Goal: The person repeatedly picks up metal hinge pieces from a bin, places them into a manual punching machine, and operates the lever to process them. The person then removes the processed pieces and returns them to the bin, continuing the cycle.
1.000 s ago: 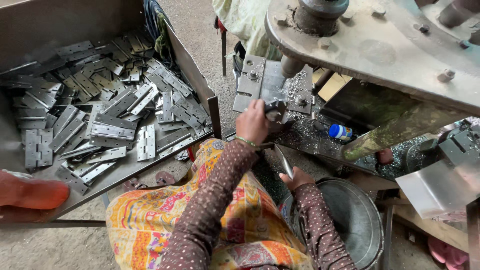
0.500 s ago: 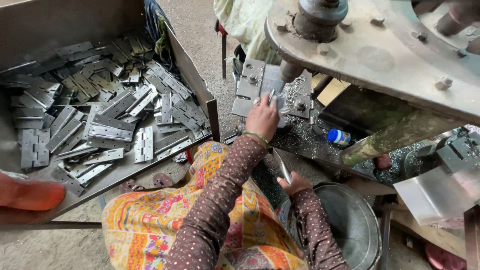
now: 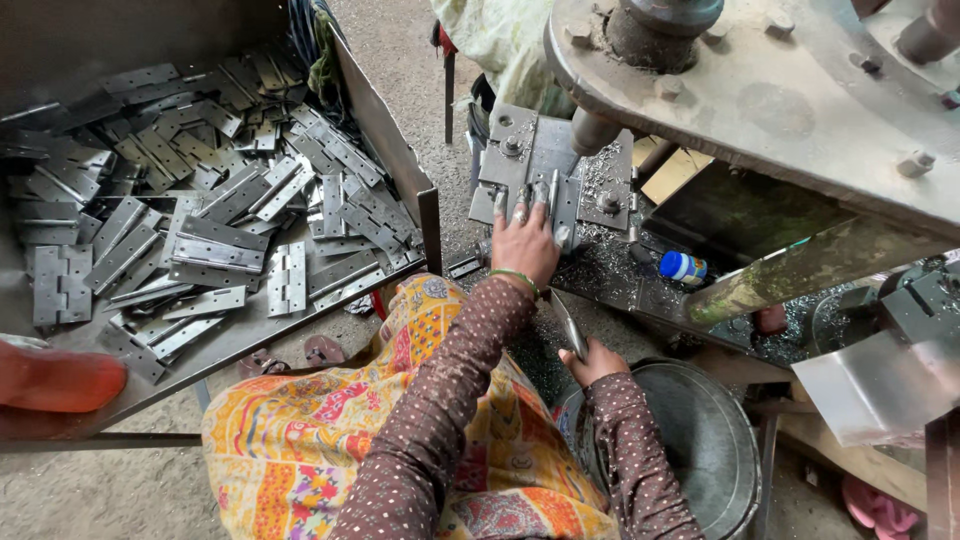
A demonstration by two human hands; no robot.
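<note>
Hinge piece [image 3: 553, 205], a narrow strip of grey metal, lies on the steel die plate [image 3: 520, 160] of a press, near the plate's front edge and just beside the round punch [image 3: 592, 130] that hangs above. The person's left hand [image 3: 525, 240] rests flat on this strip, fingers [image 3: 520, 205] stretched forward and pressing it down rather than closed around it. The right hand [image 3: 592, 360] sits lower, near the person's lap, its fingers clenched around a thin metal rod [image 3: 567, 325] that points up toward the left wrist. Both arms wear brown dotted sleeves, and a green bangle [image 3: 518, 277] circles the left wrist. Metal shavings [image 3: 615, 250] litter the press bed to the right of the die plate, where a small blue and white bottle [image 3: 684, 268] also lies. A round metal basin [image 3: 700, 450] stands below the right hand. To the left, well apart from the press, a large metal bin [image 3: 385, 150] holds a loose heap of flat grey hinges [image 3: 200, 220]. An orange object [image 3: 55, 378] rests at the bin's near left corner.
</note>
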